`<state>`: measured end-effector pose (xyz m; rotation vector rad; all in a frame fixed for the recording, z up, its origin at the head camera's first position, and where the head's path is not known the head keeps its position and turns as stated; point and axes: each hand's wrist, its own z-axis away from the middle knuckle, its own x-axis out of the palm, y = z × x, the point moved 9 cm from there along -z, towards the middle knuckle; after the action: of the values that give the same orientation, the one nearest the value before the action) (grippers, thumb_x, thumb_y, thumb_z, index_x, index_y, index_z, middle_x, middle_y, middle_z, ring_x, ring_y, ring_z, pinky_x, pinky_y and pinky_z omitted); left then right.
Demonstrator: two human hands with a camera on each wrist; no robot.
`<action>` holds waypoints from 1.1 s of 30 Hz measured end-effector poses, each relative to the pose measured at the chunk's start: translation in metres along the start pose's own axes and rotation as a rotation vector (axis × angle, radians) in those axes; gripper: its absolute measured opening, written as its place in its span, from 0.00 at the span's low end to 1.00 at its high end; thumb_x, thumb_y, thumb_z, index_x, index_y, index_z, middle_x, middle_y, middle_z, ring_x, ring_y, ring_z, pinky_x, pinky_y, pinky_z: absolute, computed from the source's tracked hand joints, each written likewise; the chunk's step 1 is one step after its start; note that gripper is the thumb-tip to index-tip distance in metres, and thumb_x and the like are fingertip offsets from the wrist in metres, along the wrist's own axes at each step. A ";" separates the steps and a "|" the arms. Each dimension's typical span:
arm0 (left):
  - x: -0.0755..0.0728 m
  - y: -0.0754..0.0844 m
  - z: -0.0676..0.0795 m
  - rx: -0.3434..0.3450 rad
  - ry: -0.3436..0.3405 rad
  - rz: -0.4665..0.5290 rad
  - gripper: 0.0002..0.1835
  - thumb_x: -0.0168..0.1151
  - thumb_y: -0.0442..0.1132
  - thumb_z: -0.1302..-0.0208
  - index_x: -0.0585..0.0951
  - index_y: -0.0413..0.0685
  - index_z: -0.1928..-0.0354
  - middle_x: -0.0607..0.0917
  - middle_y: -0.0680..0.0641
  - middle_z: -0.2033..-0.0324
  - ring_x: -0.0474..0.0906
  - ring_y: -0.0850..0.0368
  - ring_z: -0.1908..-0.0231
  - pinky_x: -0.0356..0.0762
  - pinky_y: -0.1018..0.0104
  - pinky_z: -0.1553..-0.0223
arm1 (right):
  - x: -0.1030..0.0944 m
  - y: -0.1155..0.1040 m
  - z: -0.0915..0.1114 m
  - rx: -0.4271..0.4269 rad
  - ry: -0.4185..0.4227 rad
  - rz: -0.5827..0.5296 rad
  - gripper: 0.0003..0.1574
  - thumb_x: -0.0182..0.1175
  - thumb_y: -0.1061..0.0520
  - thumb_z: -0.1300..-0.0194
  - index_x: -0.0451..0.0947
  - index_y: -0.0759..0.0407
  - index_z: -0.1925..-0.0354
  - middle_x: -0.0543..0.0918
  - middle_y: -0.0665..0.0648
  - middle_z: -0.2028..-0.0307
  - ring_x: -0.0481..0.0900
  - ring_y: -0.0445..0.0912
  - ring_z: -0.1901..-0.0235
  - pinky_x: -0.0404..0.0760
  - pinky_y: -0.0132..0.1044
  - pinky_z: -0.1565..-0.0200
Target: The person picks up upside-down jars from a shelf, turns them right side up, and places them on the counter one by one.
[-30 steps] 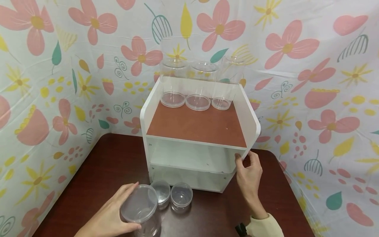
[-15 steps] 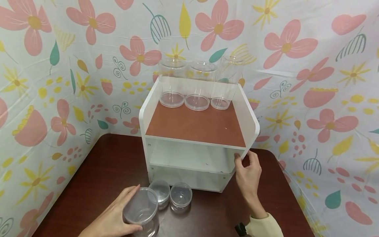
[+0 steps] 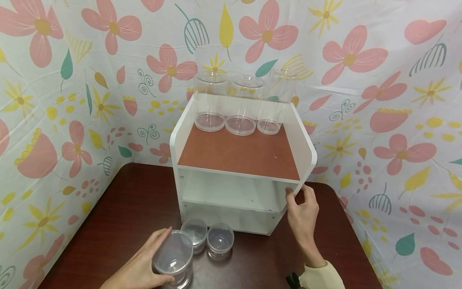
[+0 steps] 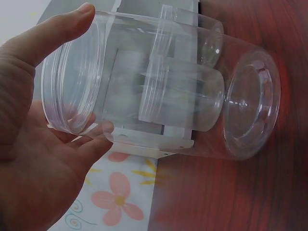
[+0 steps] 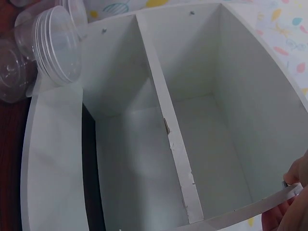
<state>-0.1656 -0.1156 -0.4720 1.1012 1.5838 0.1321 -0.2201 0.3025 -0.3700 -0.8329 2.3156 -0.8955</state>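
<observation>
With the left hand (image 3: 140,261) in a part-open grip round a large lidded jar (image 3: 174,255), bottom left of centre, that jar has eased slightly rightward, apparently settling nearer two small jars (image 3: 220,241), while the right hand (image 3: 304,214) holds the white shelf's (image 3: 304,154) side.

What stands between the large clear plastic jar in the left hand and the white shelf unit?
Two smaller round clear plastic jars, seen in the head view and, through the large jar, in the left wrist view.

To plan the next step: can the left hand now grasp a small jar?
Probably not yet: the left hand grips the large jar, though the small jars stand close by.
</observation>
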 end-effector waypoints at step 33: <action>-0.003 -0.003 0.002 -0.081 -0.105 0.059 0.63 0.82 0.59 0.54 0.57 0.54 0.19 0.69 0.45 0.30 0.71 0.56 0.38 0.77 0.59 0.44 | 0.000 0.001 0.000 0.008 0.012 0.008 0.14 0.67 0.70 0.36 0.80 0.73 0.52 0.81 0.65 0.57 0.75 0.40 0.58 0.69 0.32 0.57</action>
<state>-0.1658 -0.1204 -0.4720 1.0749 1.4410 0.1735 -0.2208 0.3032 -0.3706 -0.8168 2.3227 -0.9080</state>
